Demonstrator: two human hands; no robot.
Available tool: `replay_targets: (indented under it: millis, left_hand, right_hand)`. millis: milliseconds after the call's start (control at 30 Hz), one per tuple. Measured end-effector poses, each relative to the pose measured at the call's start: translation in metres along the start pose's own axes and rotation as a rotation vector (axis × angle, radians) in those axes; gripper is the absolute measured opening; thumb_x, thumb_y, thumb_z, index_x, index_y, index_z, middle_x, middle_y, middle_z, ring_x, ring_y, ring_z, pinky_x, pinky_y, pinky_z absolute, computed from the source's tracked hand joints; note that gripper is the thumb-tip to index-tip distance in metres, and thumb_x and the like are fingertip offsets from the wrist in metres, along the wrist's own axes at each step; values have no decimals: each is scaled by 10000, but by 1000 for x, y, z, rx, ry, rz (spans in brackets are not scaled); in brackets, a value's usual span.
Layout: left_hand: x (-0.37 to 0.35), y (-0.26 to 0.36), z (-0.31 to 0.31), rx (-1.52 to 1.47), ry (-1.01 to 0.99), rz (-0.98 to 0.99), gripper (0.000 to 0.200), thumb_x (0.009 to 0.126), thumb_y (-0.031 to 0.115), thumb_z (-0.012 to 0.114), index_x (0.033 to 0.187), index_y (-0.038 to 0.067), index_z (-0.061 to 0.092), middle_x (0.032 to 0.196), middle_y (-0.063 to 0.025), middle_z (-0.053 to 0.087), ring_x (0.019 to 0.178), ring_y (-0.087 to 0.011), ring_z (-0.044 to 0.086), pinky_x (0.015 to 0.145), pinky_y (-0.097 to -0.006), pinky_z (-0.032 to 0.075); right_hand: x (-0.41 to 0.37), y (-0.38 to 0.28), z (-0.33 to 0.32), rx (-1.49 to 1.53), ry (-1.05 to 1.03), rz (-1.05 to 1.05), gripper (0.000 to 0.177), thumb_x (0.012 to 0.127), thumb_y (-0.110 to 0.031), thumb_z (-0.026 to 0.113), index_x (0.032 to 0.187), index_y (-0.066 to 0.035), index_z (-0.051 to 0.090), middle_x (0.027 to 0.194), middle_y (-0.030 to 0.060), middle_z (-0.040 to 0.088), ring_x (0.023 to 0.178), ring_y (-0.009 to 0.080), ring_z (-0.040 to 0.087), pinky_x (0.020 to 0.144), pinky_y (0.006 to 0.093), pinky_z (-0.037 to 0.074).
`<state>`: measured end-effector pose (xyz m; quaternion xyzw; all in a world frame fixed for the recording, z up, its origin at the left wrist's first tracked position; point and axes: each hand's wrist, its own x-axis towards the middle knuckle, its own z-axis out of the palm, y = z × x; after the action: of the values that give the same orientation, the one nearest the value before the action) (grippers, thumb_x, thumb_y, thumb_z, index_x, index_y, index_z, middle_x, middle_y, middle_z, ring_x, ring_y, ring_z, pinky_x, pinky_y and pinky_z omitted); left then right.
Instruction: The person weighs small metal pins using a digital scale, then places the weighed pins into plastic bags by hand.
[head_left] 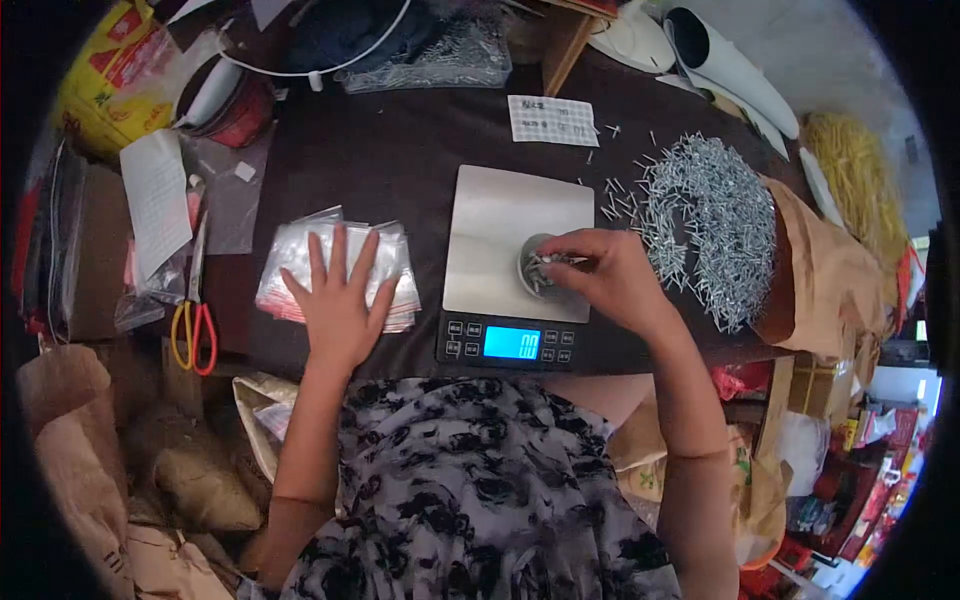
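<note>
My left hand (343, 303) lies flat with fingers spread on a stack of clear zip bags (285, 262) with red edges. To the right is a digital scale (490, 215) with a silver plate and a lit blue display (512, 343) that reads zeros. A small round cup (526, 277) stands on the plate and contains metal pieces. Over its mouth, my right hand (607, 272) has thumb and fingers pinched together on small silvery nails or screws; the fingers partly cover them. A large heap of the same silvery nails (710, 225) lies beyond that hand.
Brown paper (815, 265) borders the heap on the right. A handwritten paper slip (552, 120) lies behind the scale, near a clear tray of metal pieces (430, 65). Scissors (194, 325) with yellow and red handles lie at the left edge, below a dark red pot (240, 115).
</note>
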<state>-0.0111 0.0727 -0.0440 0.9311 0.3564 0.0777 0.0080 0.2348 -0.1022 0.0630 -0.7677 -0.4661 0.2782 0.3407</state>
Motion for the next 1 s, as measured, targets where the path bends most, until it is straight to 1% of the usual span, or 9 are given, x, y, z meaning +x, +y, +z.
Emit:
replay_targets:
  millis: [200, 333, 367, 433, 533, 567, 667, 767, 1000]
  left_hand:
    - [-3, -6, -5, -273, 171, 33, 620, 867, 327, 563, 1417, 126, 360, 1529, -157, 196, 1414, -420, 83, 1024, -708, 54]
    - [-14, -4, -26, -448, 207, 156, 443, 803, 59, 635, 1240, 63, 566, 1399, -168, 434, 1372, -356, 295, 1100, -538, 194]
    - [-14, -2, -29, -555, 213, 177, 356, 756, 19, 674, 1110, 40, 643, 1296, -156, 535, 1277, -338, 431, 1068, -451, 301]
    - [-15, 7, -42, -504, 86, 181, 349, 736, 30, 695, 1083, 44, 655, 1279, -148, 549, 1225, -337, 469, 1036, -437, 334]
    - [-17, 7, -33, -430, 64, 262, 289, 724, 31, 698, 1011, 45, 671, 1199, -125, 600, 1077, -327, 542, 940, -422, 387]
    - [-17, 7, -31, -430, 77, 266, 270, 730, 21, 689, 998, 43, 668, 1172, -120, 613, 1058, -323, 548, 929, -422, 388]
    - [-14, 10, -31, -491, 141, 224, 168, 795, -27, 615, 959, 7, 610, 1033, -134, 637, 941, -316, 579, 836, -400, 433]
    - [-15, 10, -26, -554, 154, 132, 94, 868, -36, 548, 961, -18, 555, 932, -162, 613, 853, -316, 593, 749, -344, 470]
    - [-17, 22, -26, -585, 238, 74, 186, 863, -48, 565, 1044, -11, 588, 904, -135, 605, 826, -244, 593, 754, -318, 474]
  right_hand:
    - [-7, 17, -14, 234, 138, -1, 196, 790, -69, 698, 973, 0, 699, 871, 87, 710, 733, 141, 667, 684, 264, 534]
    - [-11, 61, -41, 501, 282, 118, 219, 800, -71, 696, 997, 22, 681, 877, 50, 704, 745, 113, 656, 680, 250, 528]
    - [-12, 76, -50, 429, 330, 156, 233, 797, -70, 696, 1010, 19, 676, 896, 62, 703, 770, 131, 660, 701, 260, 527]
    - [-15, 103, -65, 286, 424, 229, 262, 790, -68, 697, 1038, 13, 665, 932, 88, 700, 819, 167, 669, 744, 281, 523]
    - [-25, 120, -68, -529, 510, 23, 297, 779, -68, 699, 1065, -4, 653, 996, 129, 683, 905, 237, 659, 817, 314, 499]
    - [-28, 116, -66, -465, 527, 0, 312, 772, -62, 696, 1078, -22, 647, 1043, 156, 658, 959, 302, 637, 868, 344, 477]
    - [-34, 84, -58, -333, 443, -66, 287, 784, -55, 684, 1069, -30, 650, 1038, 137, 662, 901, 284, 647, 824, 345, 493]
    - [-38, 33, -46, -165, 215, 90, 303, 766, -36, 687, 1066, -39, 649, 1006, 129, 658, 826, 267, 647, 754, 345, 507]
    - [-14, 1, 4, -485, 88, -147, 187, 734, -120, 712, 901, -58, 653, 838, 98, 649, 734, 277, 637, 644, 364, 488]
